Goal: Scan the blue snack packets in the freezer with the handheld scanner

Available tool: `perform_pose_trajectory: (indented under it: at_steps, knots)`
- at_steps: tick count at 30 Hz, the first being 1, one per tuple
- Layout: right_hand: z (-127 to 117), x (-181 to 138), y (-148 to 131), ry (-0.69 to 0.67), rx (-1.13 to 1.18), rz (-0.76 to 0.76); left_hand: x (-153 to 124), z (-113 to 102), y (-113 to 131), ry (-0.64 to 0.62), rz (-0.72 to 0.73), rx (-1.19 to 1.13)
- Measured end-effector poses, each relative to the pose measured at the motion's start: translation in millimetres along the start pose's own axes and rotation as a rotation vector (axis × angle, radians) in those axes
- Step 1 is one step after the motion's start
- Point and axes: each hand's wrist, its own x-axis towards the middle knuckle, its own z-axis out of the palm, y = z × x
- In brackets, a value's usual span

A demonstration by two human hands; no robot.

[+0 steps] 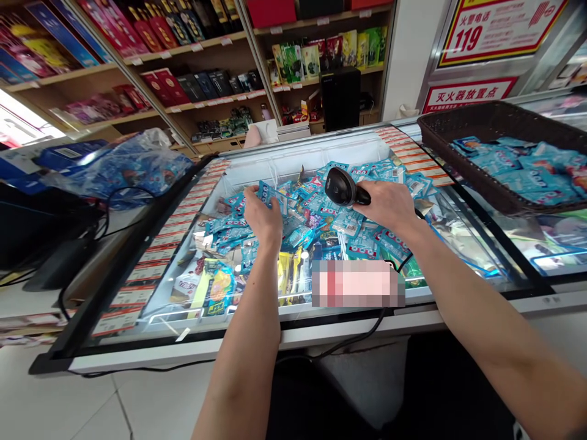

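Observation:
My right hand (389, 205) is closed around the handle of a black barcode scanner (340, 186). Its rounded head points left, above a spread of blue packets, and its cable (406, 263) runs down past my wrist. To the left, my left hand (265, 217) has its fingers curled on a small blue snack packet (265, 192), which stands partly upright between thumb and fingers. Many similar blue packets (367, 247) lie loosely over the glass top of a chest freezer (160, 335), around and beneath both hands.
A brown woven basket (486, 198) of blue packets stands at the right. Clear plastic wrapping (151, 156) with blue packets lies at the left, beside black equipment (27, 220). Orange price labels (132, 293) line the freezer's sides. Stocked shelves (215, 98) stand behind. A cable (339, 348) hangs along the front edge.

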Motion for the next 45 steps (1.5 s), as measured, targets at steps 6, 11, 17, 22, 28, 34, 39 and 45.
perform_pose_trajectory:
  at_steps: [6,11,17,22,28,34,39,45]
  knots:
    - [2.1,0.7,2.2,-0.022,-0.007,0.007,-16.7,-1.7,12.5,-0.060,0.206,0.282]
    - [2.8,1.1,3.4,-0.044,-0.024,0.019,-33.7,13.7,21.1,-0.298,0.426,0.317]
    - [3.8,1.3,4.2,-0.039,-0.033,0.007,-22.4,20.6,0.3,-0.392,0.444,0.359]
    - [6.5,1.9,6.9,-0.057,-0.038,0.029,-10.5,24.9,-14.2,-0.366,0.383,0.323]
    - [6.3,3.3,9.9,-0.076,-0.059,0.052,-7.8,27.5,-18.8,-0.340,0.329,0.268]
    - [5.4,2.1,9.2,-0.059,-0.056,0.026,-14.2,25.9,0.2,-0.250,0.390,0.255]
    - [6.6,1.8,6.4,-0.063,-0.059,0.018,-23.7,35.5,16.9,-0.366,0.422,0.231]
    - [7.5,2.1,4.2,-0.090,-0.064,0.016,-24.5,38.7,15.3,-0.419,0.366,0.282]
